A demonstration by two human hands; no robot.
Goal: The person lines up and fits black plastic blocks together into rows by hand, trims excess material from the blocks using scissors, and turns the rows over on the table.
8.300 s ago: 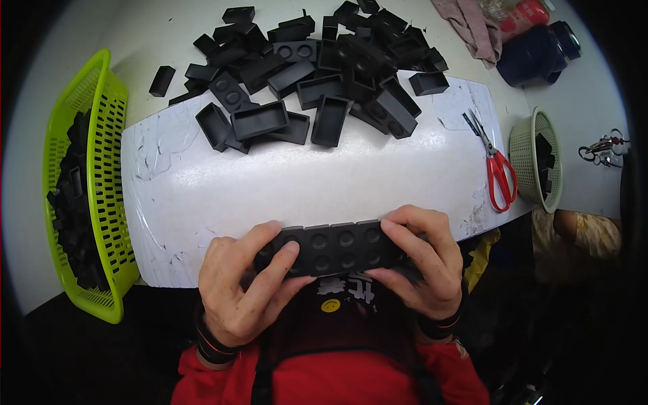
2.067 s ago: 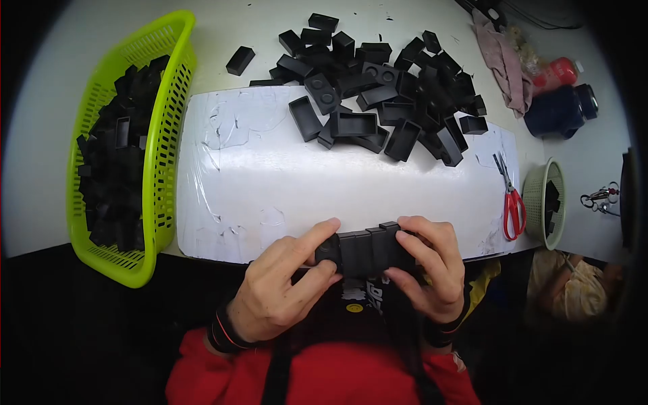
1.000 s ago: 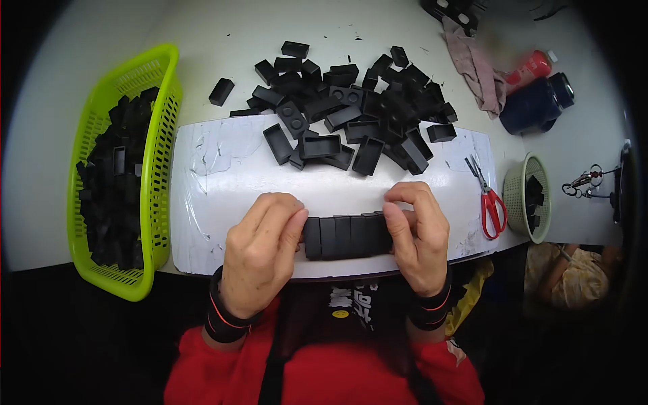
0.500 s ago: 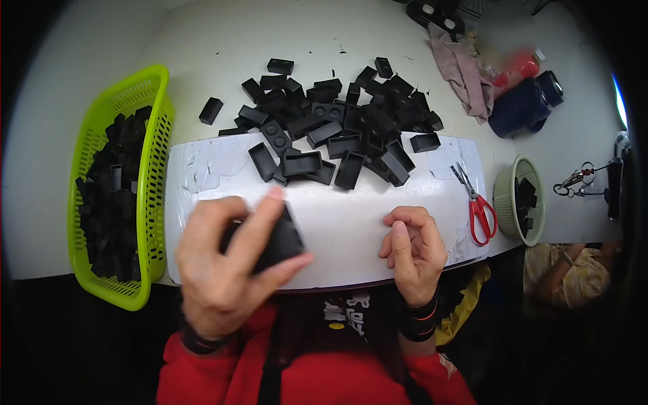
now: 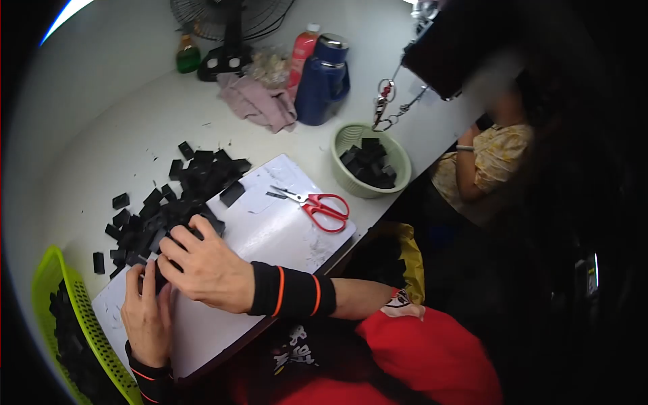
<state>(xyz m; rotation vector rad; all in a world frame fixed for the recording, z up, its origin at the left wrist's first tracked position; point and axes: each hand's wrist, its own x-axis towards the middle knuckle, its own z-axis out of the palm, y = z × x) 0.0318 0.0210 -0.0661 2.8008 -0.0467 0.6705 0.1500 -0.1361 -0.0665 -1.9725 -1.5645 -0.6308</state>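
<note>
In the head view, a pile of black rectangular plastic blocks [image 5: 145, 223] lies on the table and over the far edge of a white board [image 5: 270, 233]. At the pile's near side, my left hand [image 5: 147, 314] is closed around a black block [image 5: 160, 277], mostly covered by the fingers. My right hand [image 5: 202, 266] reaches across beside it, back upward, its fingers curled down over black blocks. Its fingertips are partly hidden, and I cannot tell exactly how many pieces are in the hands.
A lime-green basket [image 5: 84, 307] of black blocks stands at left. Red-handled scissors [image 5: 317, 206] lie on the board; a pale green basket [image 5: 347, 179] holds more blocks. Behind are a pink cloth [image 5: 256, 101], blue flask [image 5: 320, 91] and fan [image 5: 229, 40]. Another person [image 5: 482, 155] sits at right.
The view has turned to the right. My right hand has come over from the board to join my left hand at the pile's near side, where its fingers now curl over blocks.
</note>
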